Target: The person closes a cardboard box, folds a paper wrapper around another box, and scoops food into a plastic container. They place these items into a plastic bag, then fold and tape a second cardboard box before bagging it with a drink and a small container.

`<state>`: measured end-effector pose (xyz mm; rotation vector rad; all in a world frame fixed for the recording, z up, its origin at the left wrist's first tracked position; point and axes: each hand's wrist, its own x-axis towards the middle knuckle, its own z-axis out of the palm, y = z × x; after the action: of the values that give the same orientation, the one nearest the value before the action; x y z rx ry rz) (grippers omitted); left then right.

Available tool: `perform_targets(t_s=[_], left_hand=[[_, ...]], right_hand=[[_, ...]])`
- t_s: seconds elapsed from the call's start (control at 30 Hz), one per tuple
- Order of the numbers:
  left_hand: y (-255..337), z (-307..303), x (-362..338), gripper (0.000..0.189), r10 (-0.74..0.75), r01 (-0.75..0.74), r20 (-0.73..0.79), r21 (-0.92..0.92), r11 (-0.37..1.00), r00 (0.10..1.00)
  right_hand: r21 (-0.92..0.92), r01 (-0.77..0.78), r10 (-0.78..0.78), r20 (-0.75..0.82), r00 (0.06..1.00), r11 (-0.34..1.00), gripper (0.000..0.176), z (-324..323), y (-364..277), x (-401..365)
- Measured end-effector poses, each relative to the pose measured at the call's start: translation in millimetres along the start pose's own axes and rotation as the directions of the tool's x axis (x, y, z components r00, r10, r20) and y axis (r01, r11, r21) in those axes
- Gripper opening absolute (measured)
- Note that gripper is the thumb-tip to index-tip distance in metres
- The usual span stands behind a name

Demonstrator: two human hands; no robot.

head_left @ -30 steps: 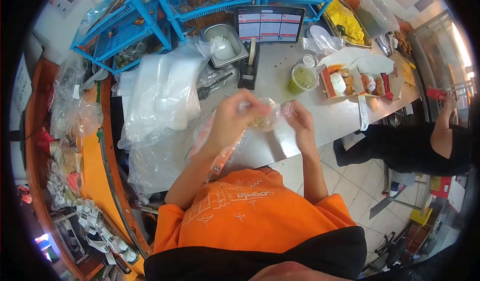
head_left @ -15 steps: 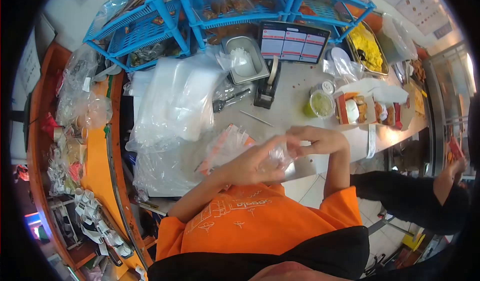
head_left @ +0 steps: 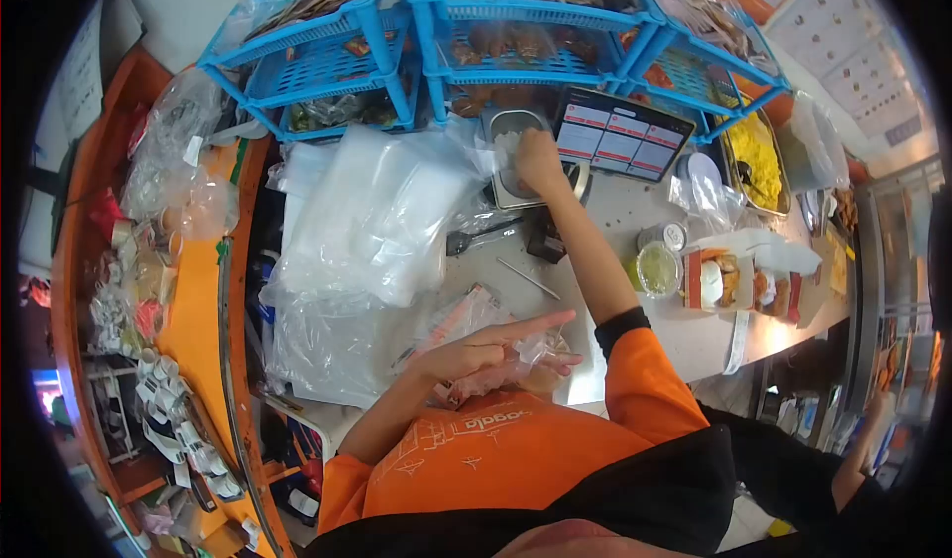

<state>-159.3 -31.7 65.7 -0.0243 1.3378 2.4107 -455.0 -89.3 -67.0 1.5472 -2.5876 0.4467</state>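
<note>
My left hand (head_left: 486, 355) is by my shirt front, its index finger stretched out and the others curled round a clear plastic bag (head_left: 540, 352). Whatever the bag holds is too blurred to name. My right hand (head_left: 537, 161) reaches into a metal container (head_left: 515, 193) with small white pieces (head_left: 508, 145) in it; its fingertips are hidden. Just below that hand stands a black tape dispenser (head_left: 544, 237), partly behind my forearm. A red and white printed paper (head_left: 461, 315) lies under plastic near my left hand.
Clear plastic bags (head_left: 357, 221) cover the left of the table. Blue racks (head_left: 535, 10) and a tablet (head_left: 623, 136) stand at the back. To the right are a green drink cup (head_left: 656, 268), food boxes (head_left: 724, 282) and a yellow food tray (head_left: 756, 161). Another person's arm (head_left: 861, 449) shows lower right.
My right hand has left the plastic bag and moved up and away to the metal container. My left hand keeps the bag, lower and nearer my body. The view has shifted.
</note>
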Motion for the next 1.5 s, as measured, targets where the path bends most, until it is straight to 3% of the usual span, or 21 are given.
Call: perform_targets(t_s=[0.03,0.1,0.13,0.2,0.23,0.3,0.33,0.4,0.53,0.6,0.63,0.7,0.73,0.8,0.93,1.0,1.13,1.2,1.33,1.4,1.5], left_hand=[[-2,-1,2,0.097,0.010,-0.010,-0.008,-0.007,1.000,1.000],[-13,-1,8,0.095,0.058,-0.061,-0.018,-0.226,0.972,0.998],[-17,-5,10,0.095,0.058,-0.061,-0.018,-0.235,0.970,0.998],[-22,-15,17,0.096,0.183,-0.174,0.045,-0.156,0.972,0.982],[-23,-13,19,0.096,0.181,-0.171,0.051,-0.161,0.972,0.982],[-26,-6,25,0.092,0.142,-0.069,0.077,-0.597,0.799,0.987],[-28,-7,26,0.092,0.136,-0.057,0.087,-0.599,0.799,0.987],[-32,-12,28,0.090,0.160,-0.135,0.005,-0.506,0.852,0.987],[-34,-9,28,0.092,0.188,-0.181,-0.028,-0.440,0.879,0.982],[-30,-8,29,0.102,0.290,-0.279,-0.020,-0.344,0.897,0.957],[-31,-13,29,0.102,0.284,-0.271,-0.015,-0.346,0.898,0.959],[-33,-21,27,0.110,0.190,-0.163,-0.155,0.172,0.971,0.969],[-34,-17,28,0.110,0.184,-0.157,-0.150,0.173,0.972,0.971],[-31,-7,31,0.111,0.273,-0.264,0.044,-0.147,0.953,0.961],[-34,-7,28,0.113,0.278,-0.278,-0.013,-0.107,0.955,0.960],[-35,-6,27,0.111,0.300,-0.300,-0.027,-0.001,0.954,0.953],[-37,-4,25,0.114,0.263,-0.251,-0.082,0.131,0.959,0.961],[-27,4,23,0.113,0.253,-0.168,-0.189,0.375,0.912,0.949],[-18,12,25,0.112,0.264,-0.158,-0.157,0.488,0.859,0.952],[-16,9,25,0.108,0.146,-0.075,-0.082,0.563,0.823,0.986],[-10,10,18,0.096,0.044,0.063,-0.210,0.476,0.877,0.977]], right_hand=[[-0.002,0.012,-0.012,0.007,1.000,1.000,0.016,-13,0,0],[0.325,-0.252,0.201,0.184,0.962,0.911,0.014,-43,1,-5],[0.322,-0.255,0.201,0.192,0.961,0.912,0.014,-53,2,-9],[0.647,-0.294,0.228,0.185,0.956,0.703,0.014,-76,6,-15],[0.644,-0.300,0.235,0.188,0.954,0.704,0.014,-90,9,-18],[0.816,-0.265,0.156,0.215,0.964,0.514,0.009,-111,18,-29],[0.833,-0.121,0.072,0.098,0.993,0.540,0.008,-119,22,-40],[0.857,-0.121,0.096,0.083,0.992,0.501,0.008,-156,21,-77],[0.895,-0.432,0.095,0.423,0.901,0.113,0.009,-226,-1,-174],[0.895,-0.439,-0.036,0.442,0.896,0.074,0.008,-227,-2,-220],[0.895,-0.440,-0.028,0.443,0.896,0.071,0.008,-224,-7,-238],[0.875,-0.360,-0.037,0.392,0.919,0.324,0.005,-214,-17,-264],[0.876,-0.362,-0.030,0.392,0.920,0.320,0.005,-207,-21,-269],[0.779,-0.075,-0.080,0.159,0.984,0.623,0.008,-198,-28,-276],[0.725,0.014,-0.095,0.072,0.993,0.689,0.015,-204,-29,-289],[0.574,0.116,-0.114,-0.039,0.993,0.810,0.017,-204,-28,-290],[0.484,0.283,-0.234,-0.160,0.959,0.828,0.017,-181,-39,-284],[0.147,0.478,-0.334,-0.541,0.772,0.866,0.019,-170,-46,-282],[0.197,0.700,-0.539,-0.508,0.672,0.687,0.021,-163,-46,-266],[0.131,0.793,-0.662,-0.480,0.576,0.595,0.022,-160,-47,-263],[0.095,0.763,-0.605,-0.549,0.576,0.640,0.023,-149,-44,-272]])
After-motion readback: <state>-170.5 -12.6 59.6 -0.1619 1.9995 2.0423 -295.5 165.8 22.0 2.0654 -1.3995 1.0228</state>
